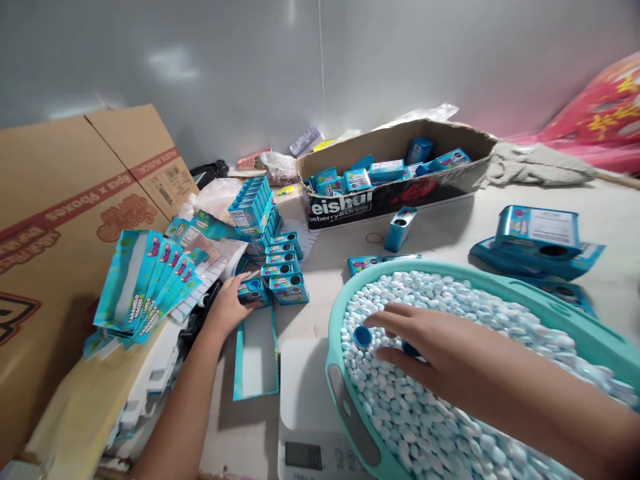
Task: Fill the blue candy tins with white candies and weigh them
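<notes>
My left hand (231,305) is closed around a small blue candy box (253,291) with a round blue cap at its top, by the end of an open blue display tray (256,357). Over a turquoise tub (336,320) of white and pale-blue candies (395,400), my right hand (415,333) reaches with thumb and fingers apart. Just beyond its fingertips a round blue cap (363,337) lies on the candies. Another dark blue piece (411,348) shows partly under the palm; whether the hand touches it I cannot tell.
Candy boxes with round holes (283,257) stand in rows beside stacked boxes (250,207). A white scale (305,400) adjoins the tub. Behind is a carton (400,207) of blue boxes; one box (400,229) stands before it. Flattened trays (145,287) and a big carton (65,233) are left.
</notes>
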`<action>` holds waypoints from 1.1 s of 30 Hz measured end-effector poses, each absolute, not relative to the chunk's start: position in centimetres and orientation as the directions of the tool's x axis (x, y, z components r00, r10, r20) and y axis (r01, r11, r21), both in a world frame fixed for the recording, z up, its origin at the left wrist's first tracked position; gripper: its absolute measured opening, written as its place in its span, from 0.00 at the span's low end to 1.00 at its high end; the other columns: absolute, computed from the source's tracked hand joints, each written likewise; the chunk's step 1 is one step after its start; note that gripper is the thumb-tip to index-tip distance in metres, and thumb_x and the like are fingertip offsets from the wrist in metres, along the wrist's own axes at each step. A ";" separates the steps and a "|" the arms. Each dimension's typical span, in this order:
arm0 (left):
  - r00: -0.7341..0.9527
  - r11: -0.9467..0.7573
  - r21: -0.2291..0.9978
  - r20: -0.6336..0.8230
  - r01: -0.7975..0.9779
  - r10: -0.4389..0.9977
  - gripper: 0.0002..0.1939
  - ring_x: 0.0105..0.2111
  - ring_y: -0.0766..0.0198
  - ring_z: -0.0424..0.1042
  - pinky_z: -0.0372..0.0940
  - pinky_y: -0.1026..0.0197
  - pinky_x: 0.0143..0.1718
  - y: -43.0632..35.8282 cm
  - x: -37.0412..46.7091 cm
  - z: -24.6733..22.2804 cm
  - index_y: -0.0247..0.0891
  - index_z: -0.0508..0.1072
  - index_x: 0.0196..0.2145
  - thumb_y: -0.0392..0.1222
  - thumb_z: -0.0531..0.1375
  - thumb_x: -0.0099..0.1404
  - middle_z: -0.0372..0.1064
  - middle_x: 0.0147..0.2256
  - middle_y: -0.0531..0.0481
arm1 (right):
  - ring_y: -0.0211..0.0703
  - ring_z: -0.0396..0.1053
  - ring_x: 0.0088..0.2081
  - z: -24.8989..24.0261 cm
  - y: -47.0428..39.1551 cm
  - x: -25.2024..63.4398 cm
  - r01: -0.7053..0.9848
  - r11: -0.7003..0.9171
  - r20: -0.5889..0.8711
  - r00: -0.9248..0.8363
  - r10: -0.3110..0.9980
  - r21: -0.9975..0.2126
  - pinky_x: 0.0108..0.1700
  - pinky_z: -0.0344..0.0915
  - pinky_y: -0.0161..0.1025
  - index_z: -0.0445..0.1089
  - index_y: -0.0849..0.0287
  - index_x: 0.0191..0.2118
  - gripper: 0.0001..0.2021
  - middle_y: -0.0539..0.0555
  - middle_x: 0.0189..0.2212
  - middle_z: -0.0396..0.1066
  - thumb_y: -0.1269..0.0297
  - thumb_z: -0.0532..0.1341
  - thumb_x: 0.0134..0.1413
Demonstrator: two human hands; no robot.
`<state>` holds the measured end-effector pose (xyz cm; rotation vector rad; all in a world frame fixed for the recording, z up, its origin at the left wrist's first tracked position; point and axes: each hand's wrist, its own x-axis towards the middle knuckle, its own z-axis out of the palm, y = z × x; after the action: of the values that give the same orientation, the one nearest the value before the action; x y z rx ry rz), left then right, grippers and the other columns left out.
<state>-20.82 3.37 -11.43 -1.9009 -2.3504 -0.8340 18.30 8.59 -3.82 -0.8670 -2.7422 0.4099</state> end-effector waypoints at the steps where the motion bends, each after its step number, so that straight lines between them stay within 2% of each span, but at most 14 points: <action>1: -0.259 0.115 0.385 0.347 0.916 0.901 0.37 0.60 0.44 0.72 0.69 0.44 0.62 3.2 -20.6 -11.0 0.40 0.70 0.61 0.43 0.73 0.55 0.70 0.58 0.39 | 0.43 0.76 0.33 -4.0 8.7 18.1 0.519 0.787 0.124 -0.803 0.582 -0.332 0.34 0.70 0.37 0.78 0.55 0.49 0.13 0.57 0.41 0.78 0.63 0.57 0.66; 3: -0.220 0.072 0.352 0.403 0.933 0.889 0.38 0.65 0.43 0.66 0.62 0.41 0.67 2.9 -19.6 -9.9 0.41 0.67 0.64 0.45 0.72 0.58 0.66 0.62 0.37 | 0.43 0.75 0.35 -4.2 8.9 17.6 0.517 0.791 0.067 -0.823 0.565 -0.327 0.35 0.68 0.36 0.78 0.56 0.48 0.13 0.57 0.41 0.76 0.65 0.56 0.67; 5: -0.120 -0.013 0.282 0.448 0.959 0.886 0.32 0.66 0.45 0.64 0.59 0.41 0.69 3.0 -18.0 -8.7 0.43 0.68 0.64 0.48 0.68 0.64 0.66 0.63 0.39 | 0.42 0.74 0.35 -4.2 9.0 17.1 0.519 0.791 0.029 -0.830 0.556 -0.324 0.35 0.67 0.37 0.78 0.57 0.45 0.13 0.57 0.40 0.74 0.68 0.55 0.66; 7: 0.001 -0.089 0.186 0.428 0.979 0.904 0.26 0.64 0.46 0.66 0.60 0.40 0.67 3.5 -16.0 -7.8 0.45 0.72 0.60 0.47 0.67 0.66 0.68 0.61 0.40 | 0.42 0.73 0.34 -4.2 9.0 16.8 0.527 0.789 0.001 -0.831 0.556 -0.317 0.34 0.65 0.38 0.77 0.58 0.40 0.12 0.57 0.39 0.72 0.70 0.55 0.66; 9: 0.051 -0.103 0.124 0.364 0.987 0.930 0.20 0.64 0.43 0.66 0.60 0.36 0.66 4.4 -14.3 -7.5 0.44 0.76 0.54 0.44 0.68 0.65 0.70 0.61 0.39 | 0.40 0.71 0.32 -4.1 8.9 16.5 0.528 0.791 -0.010 -0.833 0.553 -0.308 0.33 0.63 0.37 0.76 0.59 0.35 0.13 0.56 0.38 0.71 0.70 0.54 0.66; 12: 0.071 -0.116 0.120 0.325 0.986 0.943 0.09 0.63 0.43 0.68 0.52 0.30 0.69 5.7 -13.0 -7.8 0.41 0.79 0.43 0.35 0.66 0.64 0.74 0.57 0.40 | 0.37 0.68 0.29 -4.0 8.8 16.4 0.507 0.807 0.038 -0.840 0.542 -0.304 0.32 0.61 0.36 0.74 0.60 0.33 0.16 0.55 0.35 0.70 0.70 0.52 0.68; 15: 0.106 -0.164 0.155 0.331 0.974 0.938 0.08 0.62 0.48 0.71 0.47 0.30 0.72 6.0 -13.1 -8.2 0.42 0.77 0.37 0.30 0.63 0.65 0.78 0.51 0.45 | 0.37 0.68 0.29 -3.5 8.8 16.7 0.485 0.821 0.126 -0.833 0.538 -0.302 0.32 0.61 0.36 0.75 0.60 0.33 0.16 0.55 0.35 0.70 0.69 0.51 0.69; 16: 0.112 -0.177 0.170 0.337 0.969 0.935 0.07 0.61 0.48 0.72 0.47 0.30 0.72 5.8 -13.2 -8.2 0.41 0.77 0.36 0.30 0.62 0.65 0.79 0.51 0.46 | 0.37 0.68 0.30 -3.3 8.8 16.8 0.484 0.821 0.146 -0.828 0.541 -0.302 0.32 0.62 0.36 0.75 0.60 0.34 0.16 0.56 0.36 0.70 0.69 0.51 0.69; 18: 0.114 -0.196 0.204 0.355 0.959 0.928 0.07 0.59 0.50 0.74 0.56 0.33 0.70 5.0 -13.5 -7.7 0.40 0.76 0.35 0.31 0.60 0.67 0.78 0.51 0.44 | 0.38 0.69 0.31 -2.9 8.9 17.1 0.486 0.820 0.183 -0.815 0.550 -0.303 0.32 0.62 0.36 0.76 0.59 0.37 0.16 0.56 0.38 0.71 0.68 0.51 0.69; 20: 0.110 -0.210 0.234 0.377 0.949 0.920 0.07 0.58 0.53 0.75 0.66 0.43 0.65 3.4 -13.6 -6.7 0.40 0.76 0.37 0.32 0.58 0.69 0.77 0.54 0.43 | 0.38 0.70 0.31 -2.7 9.1 17.5 0.483 0.825 0.233 -0.800 0.552 -0.294 0.32 0.63 0.37 0.76 0.59 0.38 0.16 0.57 0.39 0.72 0.67 0.50 0.70; 22: 0.120 -0.249 0.254 0.434 0.935 0.893 0.07 0.56 0.56 0.76 0.72 0.51 0.58 1.2 -13.3 -5.3 0.40 0.75 0.38 0.33 0.57 0.71 0.76 0.54 0.42 | 0.39 0.70 0.31 -2.7 9.2 17.7 0.471 0.835 0.287 -0.789 0.543 -0.284 0.32 0.63 0.38 0.76 0.59 0.38 0.16 0.57 0.39 0.72 0.67 0.50 0.69; 26: 0.162 -0.340 0.242 0.548 0.909 0.821 0.06 0.52 0.57 0.77 0.73 0.56 0.54 -3.6 -11.9 -3.1 0.41 0.75 0.39 0.32 0.60 0.70 0.77 0.51 0.44 | 0.43 0.71 0.31 -2.8 9.6 18.0 0.476 0.833 0.320 -0.771 0.550 -0.283 0.32 0.65 0.43 0.74 0.57 0.36 0.17 0.59 0.40 0.72 0.64 0.49 0.70; 30: 0.193 -0.361 0.312 0.459 0.879 0.867 0.07 0.51 0.59 0.78 0.73 0.59 0.52 -6.5 -10.2 -3.9 0.42 0.75 0.41 0.30 0.61 0.70 0.77 0.51 0.44 | 0.51 0.75 0.38 -2.6 9.8 18.1 0.479 0.816 0.354 -0.738 0.574 -0.323 0.38 0.69 0.49 0.73 0.55 0.37 0.18 0.60 0.45 0.75 0.57 0.49 0.71; 33: 0.197 -0.383 0.395 0.435 0.835 0.879 0.06 0.49 0.59 0.79 0.74 0.58 0.50 -6.8 -9.4 -5.8 0.41 0.75 0.39 0.31 0.61 0.71 0.78 0.48 0.44 | 0.52 0.75 0.39 -2.5 9.9 18.1 0.490 0.795 0.370 -0.707 0.602 -0.358 0.38 0.68 0.49 0.72 0.54 0.37 0.15 0.59 0.42 0.78 0.58 0.50 0.70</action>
<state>-9.43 -6.80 -5.85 -2.4845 -1.7819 -0.9868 18.06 9.94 -2.45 -0.8154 -2.5078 0.3212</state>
